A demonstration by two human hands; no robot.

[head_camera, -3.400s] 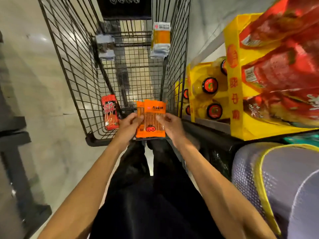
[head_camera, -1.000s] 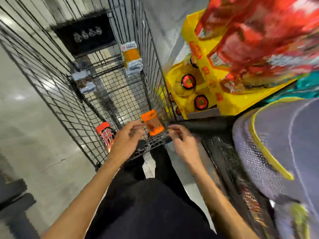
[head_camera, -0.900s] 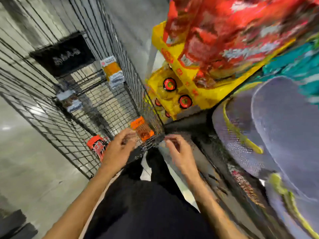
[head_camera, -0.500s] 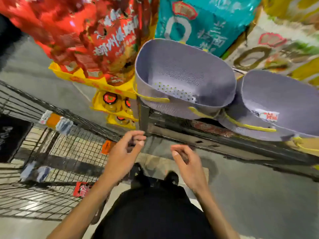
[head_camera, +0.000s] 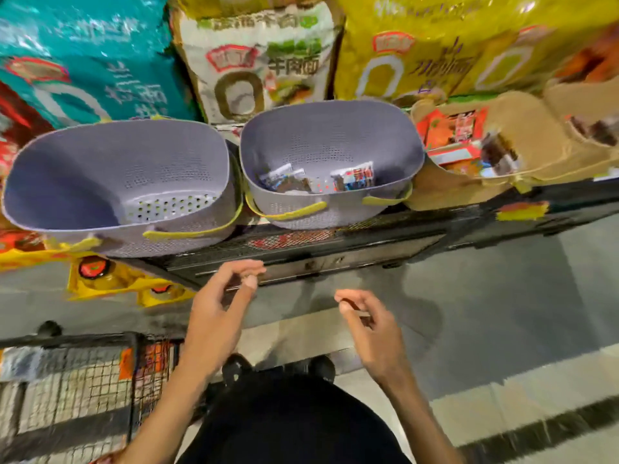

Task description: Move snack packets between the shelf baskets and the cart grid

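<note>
Both hands hang in the air in front of the shelf (head_camera: 351, 241), below its front edge and touching nothing. The left hand (head_camera: 219, 309) is raised, its fingers loosely bent with the tips drawn near the thumb, and there is nothing between them. The right hand (head_camera: 370, 326) sits a little lower and well apart from it, with the fingers softly curled inward and the palm bare.

Up on the shelf two purple baskets stand side by side. Only the perforated floor of the left basket (head_camera: 100, 155) shows, while a few snack packets (head_camera: 351, 179) lie at the bottom of the right basket (head_camera: 328, 135); their print is too blurred to read. Just beside them on the right, a tan basket (head_camera: 536, 142) holds more red and orange packets.

Down at the lower left is the cart grid (head_camera: 77, 386), with an orange packet (head_camera: 155, 358) against its wire.

Behind the baskets lean big noodle bags. The white bag (head_camera: 261, 61) reads 牛肉面 under a red badge. The lettering on the teal bag (head_camera: 83, 55) and the yellow bag (head_camera: 435, 45) is smeared.
</note>
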